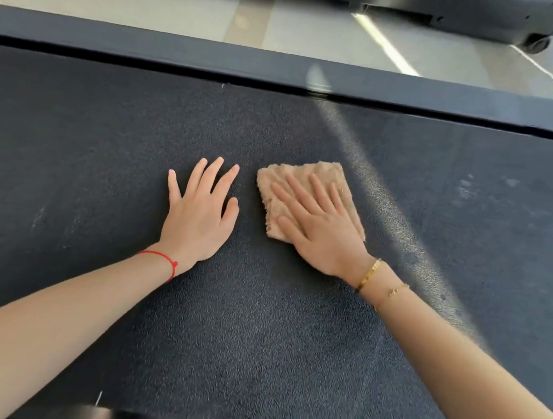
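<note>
A folded tan cloth (307, 195), fuzzy and roughly square, lies on a dark, grainy treadmill belt (252, 344). The right hand (321, 228) presses flat on it, fingers straight and slightly spread. Just beside it, the left hand (198, 214) rests flat on the belt, fingers apart.

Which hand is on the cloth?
The right hand, with gold bracelets, lies flat on the cloth. The left hand, with a red string, rests on the bare mat.
</note>
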Tool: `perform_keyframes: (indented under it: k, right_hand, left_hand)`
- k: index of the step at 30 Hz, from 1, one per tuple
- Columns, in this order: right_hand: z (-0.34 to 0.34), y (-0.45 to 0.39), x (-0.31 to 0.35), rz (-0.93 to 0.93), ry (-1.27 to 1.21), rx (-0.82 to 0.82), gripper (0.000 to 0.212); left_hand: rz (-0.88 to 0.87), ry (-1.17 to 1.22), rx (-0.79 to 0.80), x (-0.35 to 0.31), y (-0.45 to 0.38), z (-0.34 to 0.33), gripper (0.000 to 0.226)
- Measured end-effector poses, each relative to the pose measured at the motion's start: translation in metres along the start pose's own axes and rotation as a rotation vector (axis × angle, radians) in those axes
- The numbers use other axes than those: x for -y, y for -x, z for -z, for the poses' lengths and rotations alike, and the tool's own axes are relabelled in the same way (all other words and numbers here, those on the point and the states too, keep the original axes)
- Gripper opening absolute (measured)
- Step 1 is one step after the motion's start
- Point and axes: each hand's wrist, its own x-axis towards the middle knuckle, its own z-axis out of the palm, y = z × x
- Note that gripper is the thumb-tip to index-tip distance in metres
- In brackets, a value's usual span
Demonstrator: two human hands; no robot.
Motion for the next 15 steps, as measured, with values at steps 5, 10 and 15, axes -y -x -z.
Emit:
perform_keyframes:
  k: [5, 10, 15]
  right_hand:
    - [0.011, -0.022, -0.035, -0.122, 0.033, 0.002, 0.054]
    - [0.015, -0.031, -0.035, -0.284, -0.018, 0.018, 0.055]
    - [0.000, 0.040, 0.010, -0.067, 0.025, 0.005, 0.055]
  left_hand:
    - [-0.004, 0.008, -0.007, 0.001, -0.001, -0.001, 0.056]
    - [-0.003, -0.004, -0.018, 0.001, -0.001, -0.002, 0.055]
    - [-0.007, -0.017, -0.020, -0.001, -0.001, -0.001, 0.055]
